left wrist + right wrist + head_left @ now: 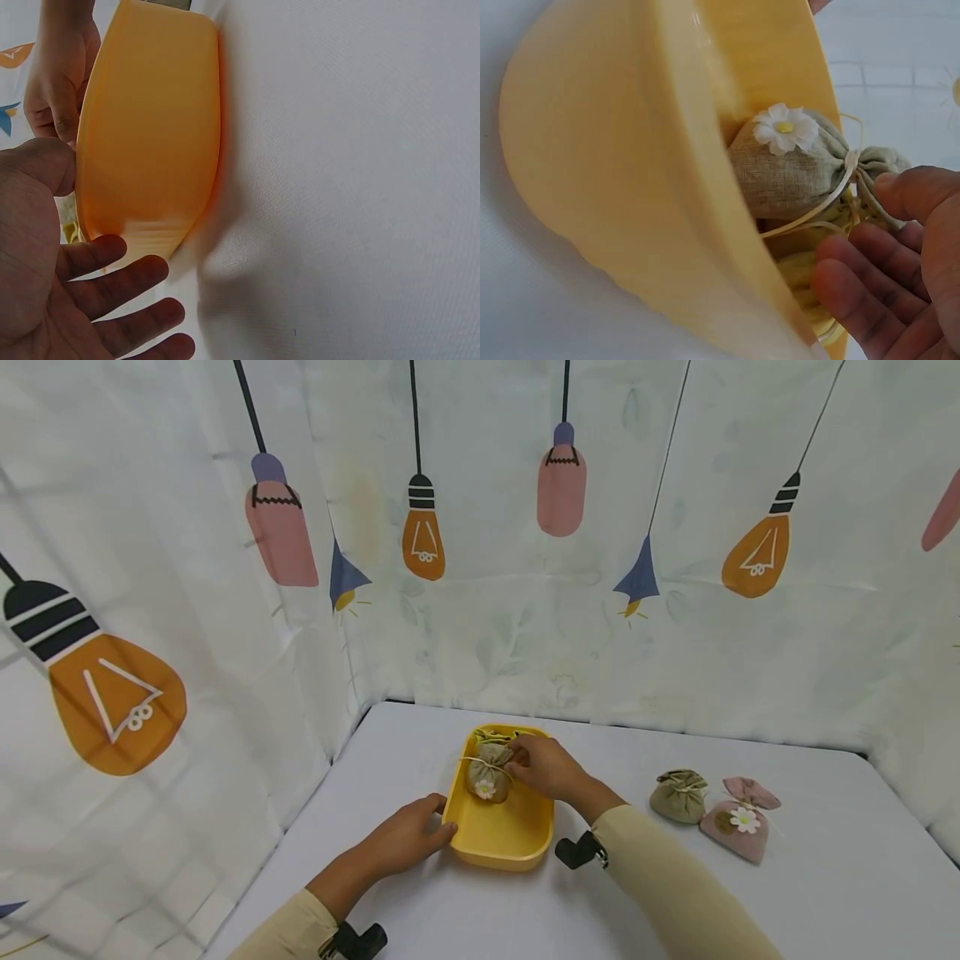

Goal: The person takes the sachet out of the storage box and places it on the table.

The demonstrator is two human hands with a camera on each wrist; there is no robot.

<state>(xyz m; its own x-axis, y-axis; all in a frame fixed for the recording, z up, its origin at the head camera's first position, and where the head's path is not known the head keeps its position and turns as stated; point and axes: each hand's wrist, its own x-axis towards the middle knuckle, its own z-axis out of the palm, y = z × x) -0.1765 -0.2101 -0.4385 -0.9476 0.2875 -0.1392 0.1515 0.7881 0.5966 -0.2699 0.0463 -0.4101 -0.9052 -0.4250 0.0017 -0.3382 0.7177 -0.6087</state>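
Observation:
A yellow tray [501,839] stands on the table, holding a grey-green drawstring pouch [489,775] with a white flower on it. Behind that pouch lies a yellowish-green pouch [799,274], mostly hidden. My right hand [546,767] reaches over the tray's far right side and pinches the gathered top of the flowered pouch between thumb [911,191] and fingers. At the tray's left side is my left hand [411,837], its thumb against the rim and its other fingers [127,285] spread and nearly straight beside the wall.
To the right on the white table [600,893] lie a green pouch [678,797] and a pink pouch [737,831] with a white flower, side by side. A curtain [480,635] printed with lamps hangs behind the table and along its left.

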